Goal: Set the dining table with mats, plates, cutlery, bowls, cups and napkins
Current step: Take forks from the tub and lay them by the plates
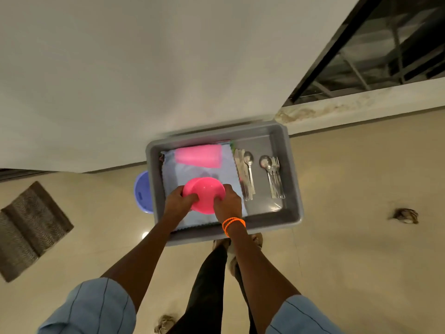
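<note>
A grey tub (292,165) is seen by the wall, a pale cloth (192,171) spread inside. At its near edge a pink bowl (204,195) is gripped by the left hand (177,203) and right hand (227,204), fingers curled round it. Pink cups (198,155) are lying at the far edge, cutlery (260,175) along the right side.

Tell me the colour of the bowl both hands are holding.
Bright pink bowl, clearest in the head view.

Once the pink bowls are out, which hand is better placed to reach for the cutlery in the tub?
Right, probably. The right hand holds the bowls' side nearest the cutlery; the left hand is on the far side.
</note>
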